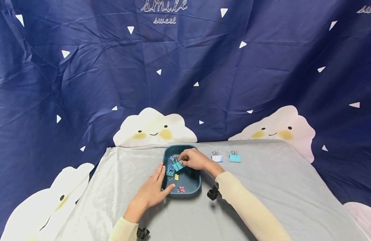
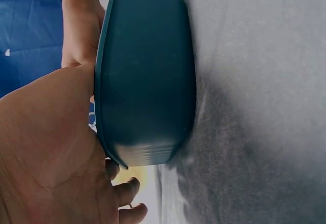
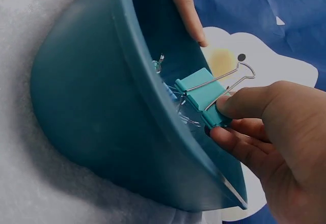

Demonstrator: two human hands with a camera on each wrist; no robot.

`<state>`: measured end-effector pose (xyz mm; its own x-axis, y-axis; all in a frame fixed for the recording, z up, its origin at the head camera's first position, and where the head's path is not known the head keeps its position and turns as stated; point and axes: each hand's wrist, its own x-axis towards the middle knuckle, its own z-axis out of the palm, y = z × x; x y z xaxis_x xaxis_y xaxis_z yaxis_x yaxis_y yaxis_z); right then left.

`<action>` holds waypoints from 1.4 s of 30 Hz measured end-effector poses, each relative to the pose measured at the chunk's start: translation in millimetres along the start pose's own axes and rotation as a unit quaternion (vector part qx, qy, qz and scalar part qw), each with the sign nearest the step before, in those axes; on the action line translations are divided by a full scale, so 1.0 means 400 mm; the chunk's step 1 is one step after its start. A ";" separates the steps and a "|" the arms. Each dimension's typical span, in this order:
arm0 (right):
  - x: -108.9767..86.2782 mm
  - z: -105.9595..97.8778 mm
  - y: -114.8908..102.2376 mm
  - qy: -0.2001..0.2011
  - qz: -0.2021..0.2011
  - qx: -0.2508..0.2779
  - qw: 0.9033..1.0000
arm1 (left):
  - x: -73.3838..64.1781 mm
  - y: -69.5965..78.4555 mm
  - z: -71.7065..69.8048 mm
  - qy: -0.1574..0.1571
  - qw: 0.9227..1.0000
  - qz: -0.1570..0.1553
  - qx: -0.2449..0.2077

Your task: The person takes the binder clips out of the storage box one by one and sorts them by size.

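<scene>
A teal binder clip (image 3: 198, 87) is pinched between the thumb and fingers of my right hand (image 1: 196, 159), just inside a dark teal bin (image 1: 189, 182). Its wire handles stand up in the right wrist view. My left hand (image 1: 150, 190) rests against the bin's left side, fingers extended along the rim and thumb reaching over the near corner. Below the held clip lie several smaller blue clips (image 1: 170, 169), and nearer to me a yellow clip (image 1: 176, 177) and pink clips (image 1: 181, 189). In the left wrist view the bin's outer wall (image 2: 147, 71) hides what is inside.
To the right of the bin, a white-and-blue binder clip (image 1: 216, 158) and another large teal clip (image 1: 235, 158) stand side by side, handles up. Grey cloth (image 1: 263, 187) covers the table. A dark blue curtain (image 1: 173, 90) with clouds and triangles hangs behind it.
</scene>
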<state>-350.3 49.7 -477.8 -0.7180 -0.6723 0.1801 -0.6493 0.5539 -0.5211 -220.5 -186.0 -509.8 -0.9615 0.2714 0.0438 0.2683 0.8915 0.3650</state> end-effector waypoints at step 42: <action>-0.187 -0.202 0.066 0.130 -0.002 0.015 0.991 | -0.005 0.008 0.000 0.004 1.000 0.001 -0.004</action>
<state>-333.9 154.3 -437.7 -0.7578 -0.5235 0.3895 -0.6481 0.5340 -0.5430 -217.6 -183.6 -508.5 -0.9614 0.2699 0.0526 0.2697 0.8880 0.3726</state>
